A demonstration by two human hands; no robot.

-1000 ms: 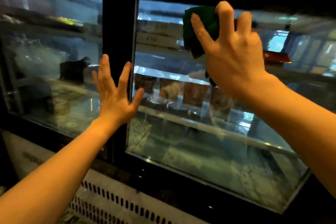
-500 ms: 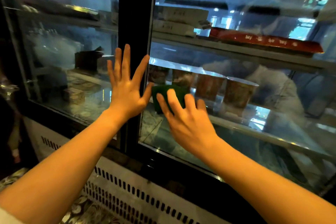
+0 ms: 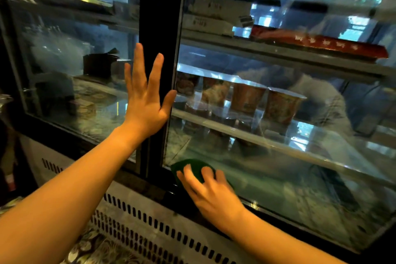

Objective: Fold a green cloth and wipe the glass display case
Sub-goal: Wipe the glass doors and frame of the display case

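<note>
The glass display case (image 3: 278, 156) fills the view, with two panes split by a black upright post (image 3: 160, 17). My right hand (image 3: 211, 194) presses the folded green cloth (image 3: 192, 169) flat against the bottom left corner of the right pane, fingers spread over it. Most of the cloth is hidden under the hand. My left hand (image 3: 145, 96) lies flat with straight fingers against the post and the edge of the left pane, holding nothing.
Inside the right pane, cup noodle tubs (image 3: 280, 105) stand on a shelf, with a red box (image 3: 321, 43) and white boxes (image 3: 214, 17) above. A grey vented panel (image 3: 162, 229) runs below the case. A patterned floor (image 3: 92, 248) lies beneath.
My right hand has swept the green cloth from the top of the right pane down to its bottom left corner. My left hand stayed flat against the post.
</note>
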